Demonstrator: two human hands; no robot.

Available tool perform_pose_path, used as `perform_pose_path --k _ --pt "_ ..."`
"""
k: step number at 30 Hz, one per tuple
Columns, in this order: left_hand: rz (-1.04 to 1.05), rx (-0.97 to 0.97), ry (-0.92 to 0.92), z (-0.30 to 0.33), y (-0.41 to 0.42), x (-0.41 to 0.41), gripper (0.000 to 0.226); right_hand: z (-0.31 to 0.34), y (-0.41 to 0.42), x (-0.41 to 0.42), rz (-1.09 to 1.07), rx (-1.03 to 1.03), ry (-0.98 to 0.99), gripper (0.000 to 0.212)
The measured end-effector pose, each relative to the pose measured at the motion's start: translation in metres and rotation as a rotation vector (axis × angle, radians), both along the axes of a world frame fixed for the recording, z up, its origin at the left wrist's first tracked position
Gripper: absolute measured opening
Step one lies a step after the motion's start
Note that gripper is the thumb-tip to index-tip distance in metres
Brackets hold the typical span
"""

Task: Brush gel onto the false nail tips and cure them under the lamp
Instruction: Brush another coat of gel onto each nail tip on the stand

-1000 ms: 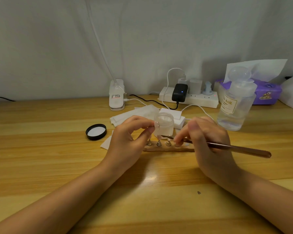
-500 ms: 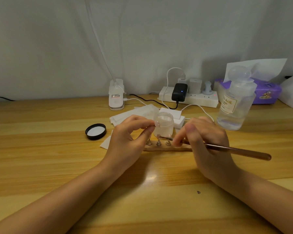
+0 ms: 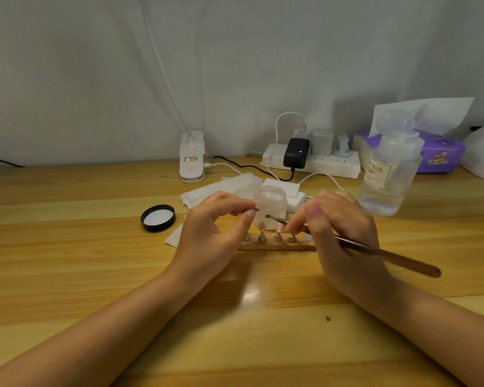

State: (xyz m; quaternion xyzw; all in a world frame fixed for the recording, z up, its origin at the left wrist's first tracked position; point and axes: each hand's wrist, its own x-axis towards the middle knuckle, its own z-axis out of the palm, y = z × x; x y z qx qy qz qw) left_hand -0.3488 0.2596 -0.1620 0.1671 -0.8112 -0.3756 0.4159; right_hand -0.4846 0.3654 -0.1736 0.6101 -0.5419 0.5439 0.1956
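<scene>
Right now my left hand pinches a small clear false nail tip between thumb and forefinger, lifted just in front of the open gel jar. My right hand grips the brush like a pen, fingers curled round the shaft near the ferrule. The brush's long axis runs from low on my right, where the handle end sticks out past the hand, up and leftward to the bristle tip.

What the coming stroke turns on, as I judge it, is that gap. The bristles sit just below and a little to the right of the held tip, close but apart; I see no contact. The tip is at the left fingertips, so the left hand has it and the right must bring the bristles up and left along the brush's own line to meet it. I cannot tell which way the nail's curve faces, nor whether the bristles carry gel.

Below and between both hands lies the wooden holder strip, its long axis crossing left to right, with small metal stands upright on it. The right fingertips hover just over its right part.
</scene>
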Motion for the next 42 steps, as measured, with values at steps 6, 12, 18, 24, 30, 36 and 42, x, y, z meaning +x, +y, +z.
perform_pose_path --k 6,12,18,24,30,36,42 --pt "0.001 -0.004 -0.004 -0.0002 0.0005 -0.0002 0.017 -0.0004 -0.005 0.0014 0.007 0.055 0.067 0.038" --pt "-0.002 -0.018 -0.007 0.0009 0.0007 -0.0001 0.019 -0.0016 -0.0002 -0.0022 0.013 0.034 0.002 0.047" --pt "0.001 -0.013 -0.006 0.0012 0.001 -0.0001 0.02 0.0 -0.0019 0.0002 -0.014 0.022 0.05 0.045" --pt "0.011 -0.011 -0.009 0.0002 0.0 -0.0002 0.019 0.0003 -0.0022 0.0 -0.007 0.066 0.077 0.041" --pt "0.004 -0.006 -0.007 0.001 0.0004 0.0001 0.022 -0.0002 -0.0001 -0.0015 -0.021 0.034 -0.029 0.046" --pt "-0.004 -0.018 -0.012 0.0005 -0.0003 -0.0007 0.019 0.0004 -0.0037 0.0004 0.02 0.048 0.063 0.042" --pt "-0.001 -0.052 -0.001 -0.0003 -0.0015 -0.0008 0.017 0.0006 0.0001 0.0015 0.012 0.06 -0.074 0.045"
